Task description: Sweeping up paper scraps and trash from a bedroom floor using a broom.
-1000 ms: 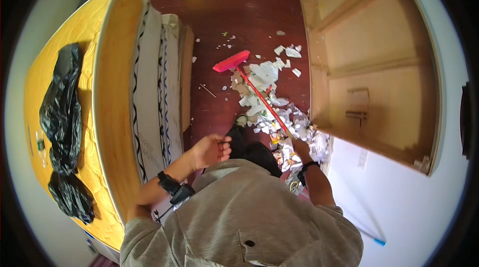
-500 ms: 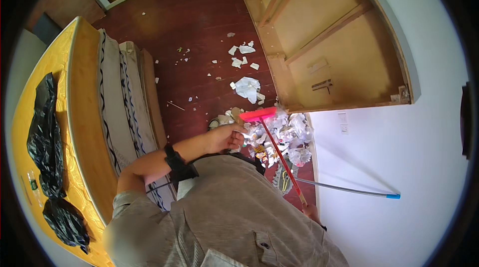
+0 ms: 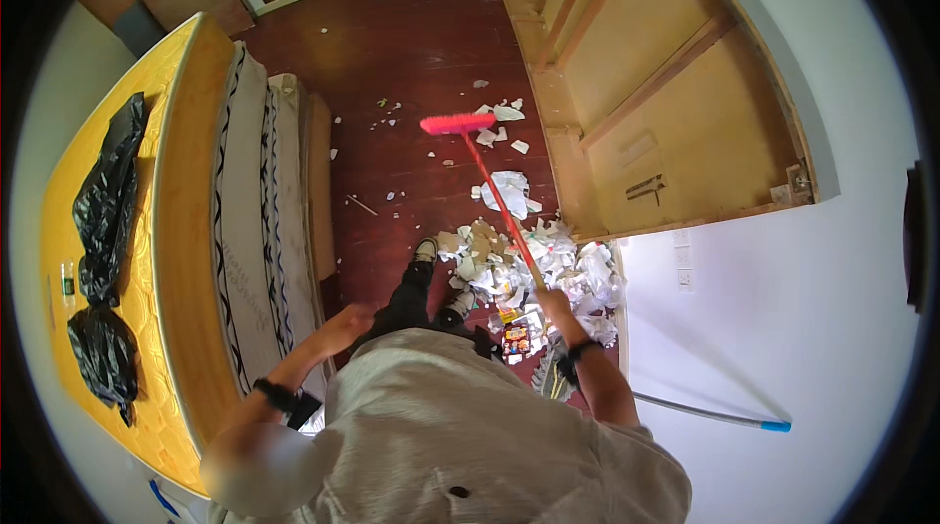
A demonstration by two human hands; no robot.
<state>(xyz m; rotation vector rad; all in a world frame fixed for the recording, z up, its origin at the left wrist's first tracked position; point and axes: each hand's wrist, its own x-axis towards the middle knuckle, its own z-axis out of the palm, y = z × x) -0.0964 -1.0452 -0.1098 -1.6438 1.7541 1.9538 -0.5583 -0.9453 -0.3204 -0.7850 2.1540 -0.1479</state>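
My right hand (image 3: 555, 305) is closed round the lower end of a broom's red handle (image 3: 504, 214). The handle slants away from me to the broom's pinkish-red bristle head (image 3: 457, 122), beside several white paper scraps (image 3: 506, 113) on the floor. I cannot tell whether the bristles touch the floor. A crumpled white sheet (image 3: 507, 193) lies just past a big heap of paper and plastic rubbish (image 3: 558, 260), and the handle crosses over both. My left hand (image 3: 343, 326) is by my left thigh, away from the broom, its fingers too blurred to read.
To the left are stacked mattresses (image 3: 191, 230), with black plastic bags (image 3: 110, 201) and a clear bottle (image 3: 68, 281) on top. A wooden furniture frame (image 3: 676, 83) stands at the right. A grey pole with a blue end (image 3: 774, 426) leans near the white wall. Small scraps dot the dark red floor (image 3: 411, 54).
The broom head has swung forward and left from the heap to the farther scraps. My right hand has moved forward and left with the handle. My left hand has drawn back to my left side.
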